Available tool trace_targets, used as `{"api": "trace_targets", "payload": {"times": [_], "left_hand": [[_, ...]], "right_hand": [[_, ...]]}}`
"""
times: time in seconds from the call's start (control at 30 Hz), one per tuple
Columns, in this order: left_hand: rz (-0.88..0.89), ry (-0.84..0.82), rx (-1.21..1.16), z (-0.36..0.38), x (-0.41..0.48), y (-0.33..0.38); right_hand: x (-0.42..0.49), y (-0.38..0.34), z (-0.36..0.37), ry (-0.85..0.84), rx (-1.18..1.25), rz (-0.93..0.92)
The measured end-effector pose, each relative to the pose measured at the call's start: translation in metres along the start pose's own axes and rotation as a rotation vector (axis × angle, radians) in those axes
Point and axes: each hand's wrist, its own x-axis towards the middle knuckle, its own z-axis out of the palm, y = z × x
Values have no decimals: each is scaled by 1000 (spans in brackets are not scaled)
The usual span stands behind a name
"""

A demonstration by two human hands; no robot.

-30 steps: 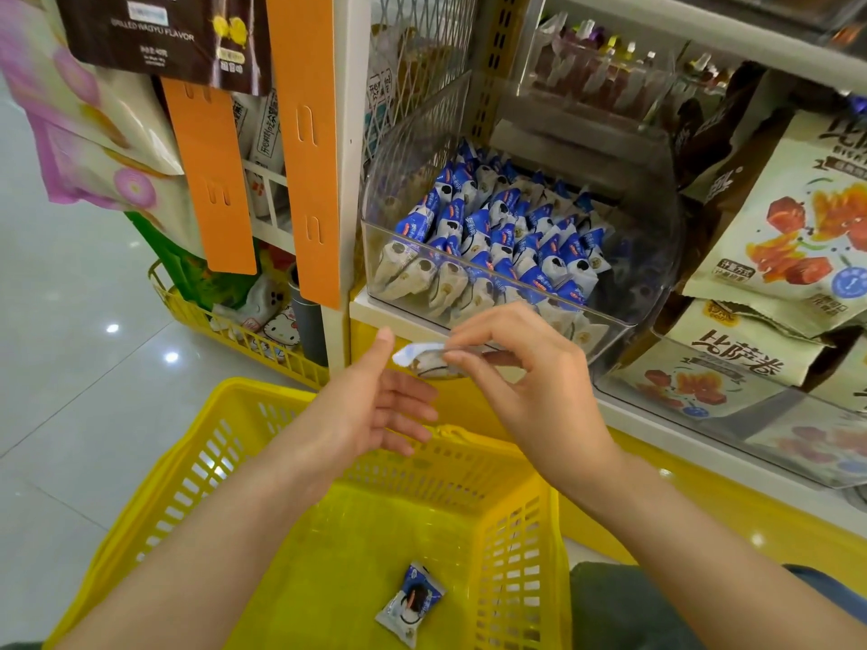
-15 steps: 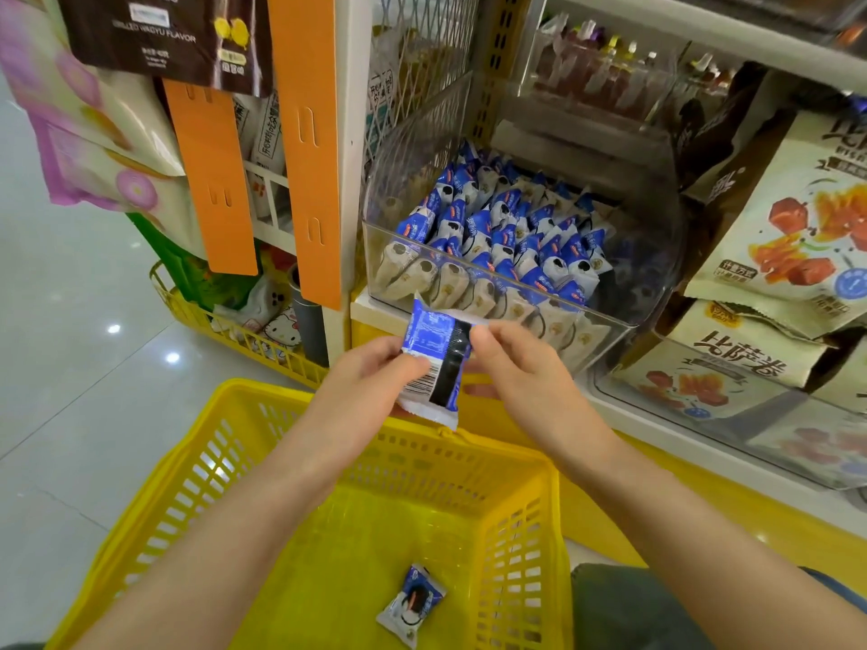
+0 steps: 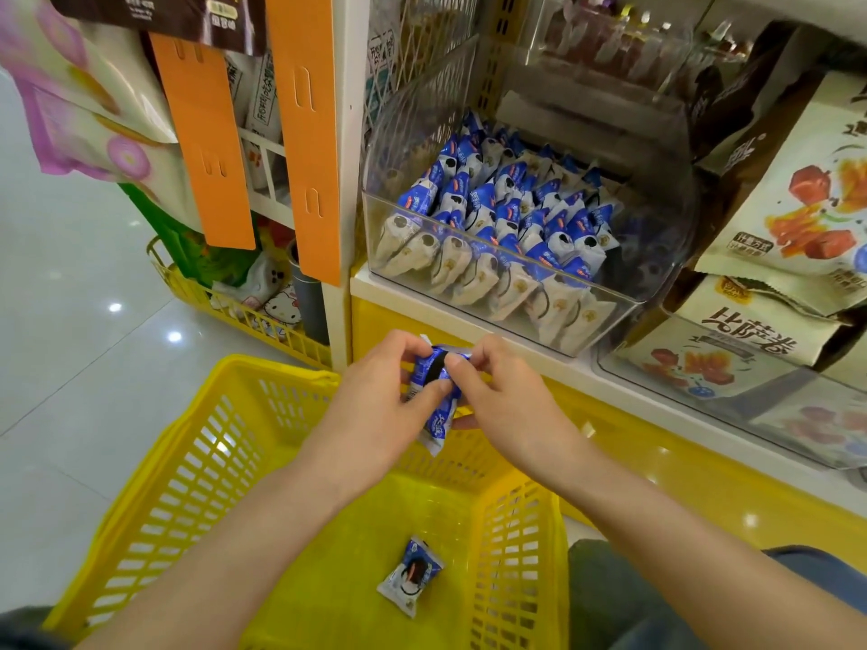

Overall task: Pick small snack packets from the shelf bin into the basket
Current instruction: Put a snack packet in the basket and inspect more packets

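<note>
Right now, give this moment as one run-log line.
step: held packet above basket | left hand: pinches it | right hand: pinches it | in basket: one loose packet | bin: many packets

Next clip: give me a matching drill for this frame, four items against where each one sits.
Items
1. held packet
2. loose packet
3. stacked packets
4. orange strips

Places
A. on the floor of the yellow basket
B. hanging left of the shelf post
C. pinched between left hand and right hand, above the basket
D. inside the clear bin on the shelf

Pairs: 1-C, 2-A, 3-D, 4-B
</note>
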Motion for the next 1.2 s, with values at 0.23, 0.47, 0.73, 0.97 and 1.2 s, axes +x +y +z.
{"api": "trace_targets", "payload": {"times": [0.23,0.47,0.73,0.97,1.2], "left_hand": [[-41,-39,12,1,-1,-1],[48,-11,276,2,-7,0],[64,-17,350,0,-6,1],[107,92,176,-1,-7,-2],[172,-10,212,-4,-5,-5]], "right_hand": [[1,8,-1,15,-225,-87],[-6,8,1,-12,-334,-199],[-8,4,2,-7,-391,-233],[-3,2,7,-144,233,64],[-4,6,1,-122,14,-111]]}}
